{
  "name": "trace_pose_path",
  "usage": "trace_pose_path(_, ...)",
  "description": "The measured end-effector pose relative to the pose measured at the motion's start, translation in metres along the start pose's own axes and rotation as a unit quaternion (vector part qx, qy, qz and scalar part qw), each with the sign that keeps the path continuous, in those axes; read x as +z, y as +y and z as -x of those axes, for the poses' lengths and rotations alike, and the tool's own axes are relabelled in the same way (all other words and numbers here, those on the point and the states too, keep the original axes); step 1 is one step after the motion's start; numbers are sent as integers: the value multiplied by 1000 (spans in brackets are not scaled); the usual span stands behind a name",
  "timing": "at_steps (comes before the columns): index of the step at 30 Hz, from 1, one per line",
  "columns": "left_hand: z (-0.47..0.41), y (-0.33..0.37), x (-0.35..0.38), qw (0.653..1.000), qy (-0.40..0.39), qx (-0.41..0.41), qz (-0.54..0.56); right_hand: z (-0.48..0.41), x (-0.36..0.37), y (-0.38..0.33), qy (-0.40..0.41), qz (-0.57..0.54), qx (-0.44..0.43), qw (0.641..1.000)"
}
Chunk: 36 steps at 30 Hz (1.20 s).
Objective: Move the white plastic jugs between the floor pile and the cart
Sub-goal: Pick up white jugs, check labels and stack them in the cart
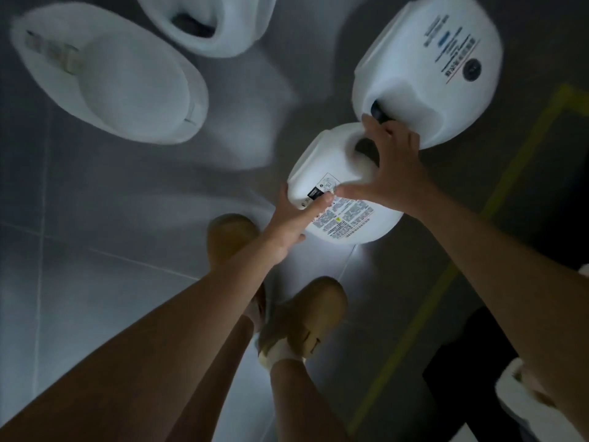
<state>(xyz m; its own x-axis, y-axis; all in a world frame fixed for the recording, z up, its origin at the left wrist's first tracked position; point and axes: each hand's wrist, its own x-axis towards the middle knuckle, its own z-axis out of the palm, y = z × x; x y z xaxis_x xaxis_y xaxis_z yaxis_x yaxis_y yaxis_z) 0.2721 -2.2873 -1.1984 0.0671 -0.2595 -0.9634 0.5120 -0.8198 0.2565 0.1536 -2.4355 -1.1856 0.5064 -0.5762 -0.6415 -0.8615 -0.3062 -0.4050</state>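
Note:
A white plastic jug [334,186] with a printed label lies on its side on the grey floor just ahead of my feet. My right hand [392,167] reaches over its handle, thumb stretched along the label and fingers spread around the handle loop. My left hand [293,218] touches the jug's near left side, fingers straight against the label. A second, larger white jug [430,65] with a dark cap lies right behind it, touching my right fingers. Two more white jugs lie at upper left [111,78] and top centre [207,20], blurred.
My two feet in tan slippers [306,317] stand on the grey tiled floor [95,298]. A yellow tape line [424,307] runs diagonally on the right beside a dark area. A black object [471,371] and white items sit at the lower right.

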Motion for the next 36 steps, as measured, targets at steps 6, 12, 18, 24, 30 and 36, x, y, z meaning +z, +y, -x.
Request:
trace_pose_path(6, 0, 3, -4, 998, -19, 21, 57, 0, -1, -6, 27, -21, 7, 999)
trace_pose_path(12, 39, 29, -21, 997, -7, 66, 36, 21, -31, -43, 39, -60, 32, 997)
trace_pose_path(18, 126, 75, -39, 993, -8, 118, 8, 74, -87, -101, 17, -100, 72, 992)
trace_pose_path(24, 281, 123, -63, 984, 53, 158, 55, 158, -187, -200, 12, -92, 35, 995)
trace_pose_path(30, 436, 155, -86, 968, 93, 222, 71, 248, -273, -300, 31, -72, -22, 997)
trace_pose_path(36, 569, 152, -108, 930, 171, 306, 110, 330, -332, -390, 24, -64, -125, 990)
